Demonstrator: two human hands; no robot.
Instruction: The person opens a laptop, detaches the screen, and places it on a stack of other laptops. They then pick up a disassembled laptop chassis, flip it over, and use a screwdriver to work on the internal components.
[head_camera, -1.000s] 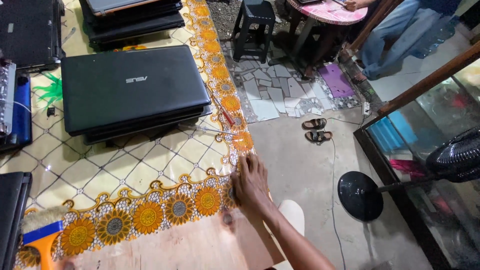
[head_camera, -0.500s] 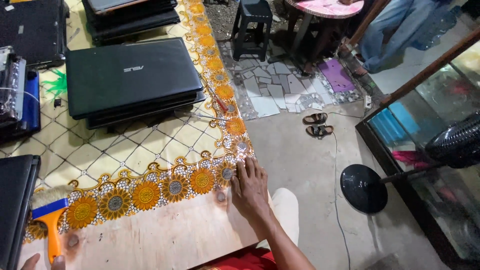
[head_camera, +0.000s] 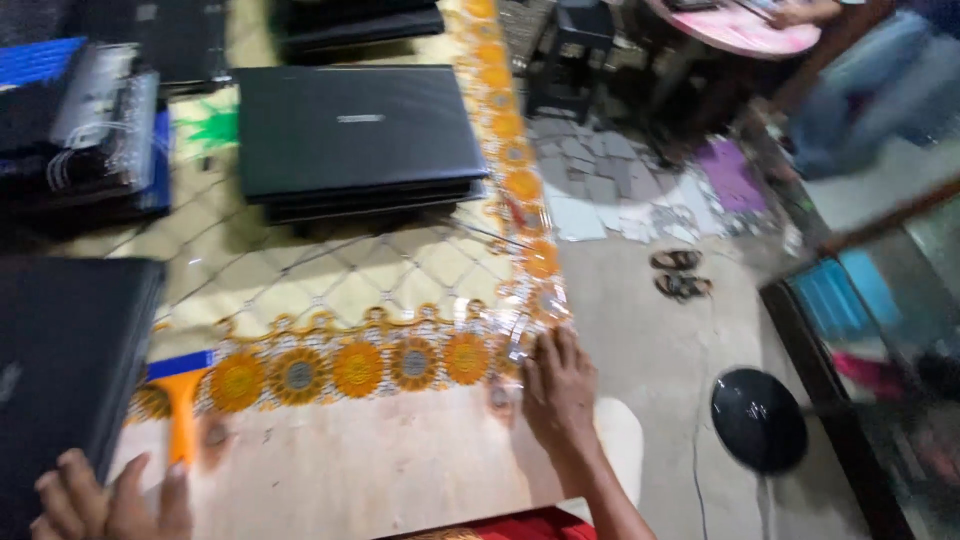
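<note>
A person stands at a desk (head_camera: 400, 470) of bare pale wood, partly covered by a clear plastic sheet printed with a yellow lattice and a border of orange sunflowers, the tablecloth (head_camera: 330, 290). The right hand (head_camera: 556, 385) lies flat, fingers spread, pressing on the corner of that tablecloth at the desk's right edge, where the plastic looks wrinkled. The left hand (head_camera: 110, 500) rests at the near left, fingers loosely curled, touching the edge of a dark closed laptop (head_camera: 70, 370) and just beside the orange handle of a scraper (head_camera: 182, 400) with a blue head. The work in hand appears to be smoothing or fixing the cloth's corner to the wood; the next move probably calls for steady flat pressure along the border so the plastic sits without creases. Farther back, a stack of closed black laptops (head_camera: 355, 140) sits on the cloth, and at far left lies a blue flat case (head_camera: 40, 65) with grey parts on it, too blurred to identify. No readable packaging shows. Beyond the desk, a pair of sandals (head_camera: 680, 273) lies on the grey floor, near a round black fan base (head_camera: 758, 420).
</note>
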